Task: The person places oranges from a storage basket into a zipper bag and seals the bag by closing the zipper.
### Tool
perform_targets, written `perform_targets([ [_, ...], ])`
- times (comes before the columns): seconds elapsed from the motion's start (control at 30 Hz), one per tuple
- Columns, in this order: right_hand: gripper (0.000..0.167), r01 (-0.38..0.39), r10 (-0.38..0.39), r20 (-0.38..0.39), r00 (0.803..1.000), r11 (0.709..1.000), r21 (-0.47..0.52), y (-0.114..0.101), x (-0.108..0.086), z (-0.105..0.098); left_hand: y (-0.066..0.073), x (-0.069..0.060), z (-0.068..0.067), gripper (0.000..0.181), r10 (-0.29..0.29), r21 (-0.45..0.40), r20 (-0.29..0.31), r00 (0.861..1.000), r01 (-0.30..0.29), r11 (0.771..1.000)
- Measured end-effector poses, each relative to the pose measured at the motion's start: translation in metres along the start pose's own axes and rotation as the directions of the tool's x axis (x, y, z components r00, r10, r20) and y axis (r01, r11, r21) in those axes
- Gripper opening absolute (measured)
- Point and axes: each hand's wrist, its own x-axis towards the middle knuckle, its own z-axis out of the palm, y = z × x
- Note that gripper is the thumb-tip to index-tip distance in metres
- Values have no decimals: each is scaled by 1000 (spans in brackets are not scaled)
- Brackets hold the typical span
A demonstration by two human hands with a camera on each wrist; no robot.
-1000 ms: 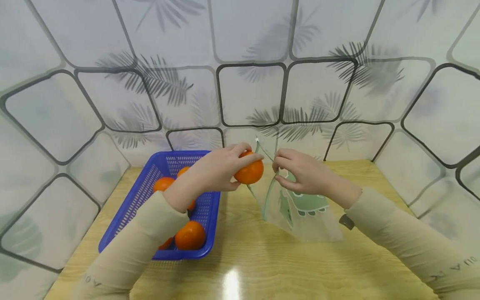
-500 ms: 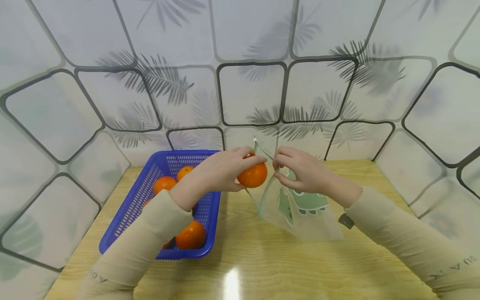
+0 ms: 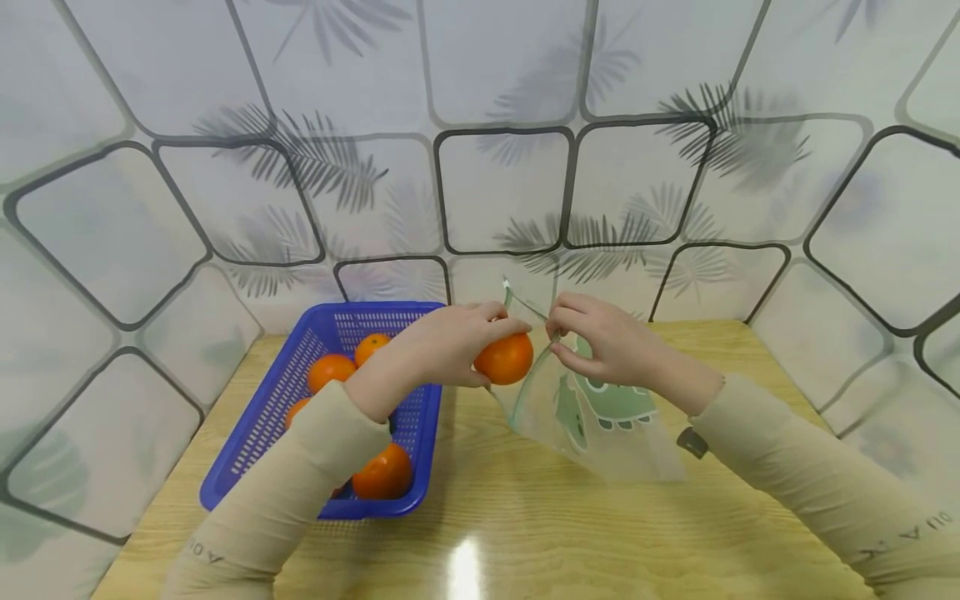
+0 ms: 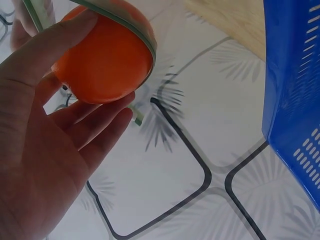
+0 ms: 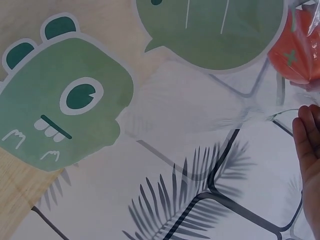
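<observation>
In the head view my left hand (image 3: 467, 343) holds an orange (image 3: 507, 358) between thumb and fingers at the mouth of a clear zip bag (image 3: 622, 454) with green dinosaur prints. The left wrist view shows the orange (image 4: 105, 62) with the bag's green rim (image 4: 142, 36) crossing in front of it. My right hand (image 3: 596, 337) pinches the bag's mouth edge, its fingers curled. Through the clear film in the right wrist view, the orange (image 5: 300, 50) shows near my right fingertips (image 5: 302, 127). The bag's lower part lies near the table.
A blue perforated basket (image 3: 431, 433) stands left on the wooden table (image 3: 525, 533), holding several oranges (image 3: 382, 472). My left forearm (image 3: 300, 475) passes over it. A patterned wall covering (image 3: 502, 192) rises behind and at both sides.
My left hand and the orange have moved slightly right and down, closer to my right hand. The bag's far mouth corner has shifted a little left. My right hand keeps its grip.
</observation>
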Motion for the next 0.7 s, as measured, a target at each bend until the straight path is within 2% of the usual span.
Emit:
perform_targets([
  [0.23,14,-1,1,-16,1000,1000,4,0,1,0,1,0,0,78,-9,-24,17,1000,10,1000],
  [0.53,16,20,-19,-39,999,1000,5,2,0,0,0,0,0,76,-48,16,61,997,47,999],
  [0.7,17,23,-23,-46,999,1000,4,3,-1,0,-1,-1,2,74,-38,38,82,996,35,999],
])
